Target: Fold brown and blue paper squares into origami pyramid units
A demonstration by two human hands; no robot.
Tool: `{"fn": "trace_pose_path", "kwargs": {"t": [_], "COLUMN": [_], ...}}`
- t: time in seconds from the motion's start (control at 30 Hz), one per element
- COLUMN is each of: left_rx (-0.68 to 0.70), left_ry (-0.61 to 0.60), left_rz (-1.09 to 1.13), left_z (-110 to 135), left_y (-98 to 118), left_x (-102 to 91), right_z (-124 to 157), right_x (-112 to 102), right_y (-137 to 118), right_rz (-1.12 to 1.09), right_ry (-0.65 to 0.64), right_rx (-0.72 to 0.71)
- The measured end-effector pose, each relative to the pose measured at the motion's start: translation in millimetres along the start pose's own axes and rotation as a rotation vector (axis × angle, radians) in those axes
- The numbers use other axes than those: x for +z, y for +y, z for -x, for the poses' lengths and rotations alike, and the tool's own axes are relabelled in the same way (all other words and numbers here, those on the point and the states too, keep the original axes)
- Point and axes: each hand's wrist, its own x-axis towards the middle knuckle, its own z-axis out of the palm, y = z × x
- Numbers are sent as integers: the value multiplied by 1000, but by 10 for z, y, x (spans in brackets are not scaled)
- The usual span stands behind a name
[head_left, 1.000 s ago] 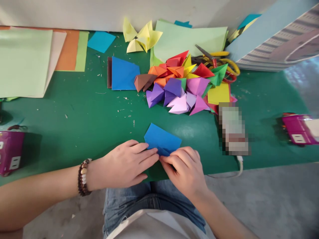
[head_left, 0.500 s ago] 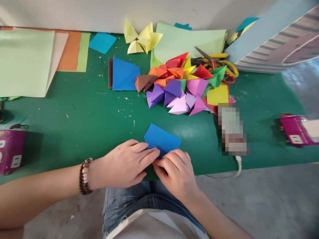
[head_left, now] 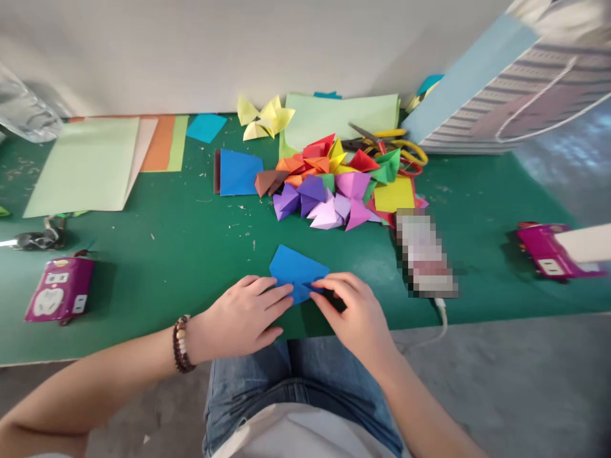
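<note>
A blue sheet of paper [head_left: 296,267], partly folded, lies on the green table [head_left: 167,254] near its front edge. My left hand [head_left: 241,318], with a bead bracelet on the wrist, lies flat on the sheet's near left part, fingers stretched out and pressing it down. My right hand [head_left: 356,315] pinches the sheet's near right edge with thumb and fingertips. The near part of the sheet is hidden under both hands.
A heap of folded paper shapes [head_left: 334,181] in many colours lies behind the sheet, with yellow-handled scissors [head_left: 396,143], a blue square [head_left: 240,172] and yellow folded pieces [head_left: 262,117]. Flat sheets [head_left: 86,162] lie far left. Purple boxes [head_left: 60,296] [head_left: 544,251] stand at both sides.
The camera has tilted up and pulled back, so more wall shows. My right hand has lifted its fingers from pressing the fold into a pinch on the sheet's edge. The left hand stays put.
</note>
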Motion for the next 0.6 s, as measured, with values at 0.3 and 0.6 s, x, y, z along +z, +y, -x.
{"fn": "trace_pose_path", "kwargs": {"t": [0.3,0.6], "left_rx": [-595,-698], "left_ry": [220,367], "left_rz": [-122,-125], "left_z": [-235,-307], "left_y": [871,967], "left_x": [409,560], "right_z": [-354,-65], "right_x": [93,102], "right_y": [113,19], "right_rz": [-170,-307], "right_ry": [44,17], "right_rx": [-129,-2]}}
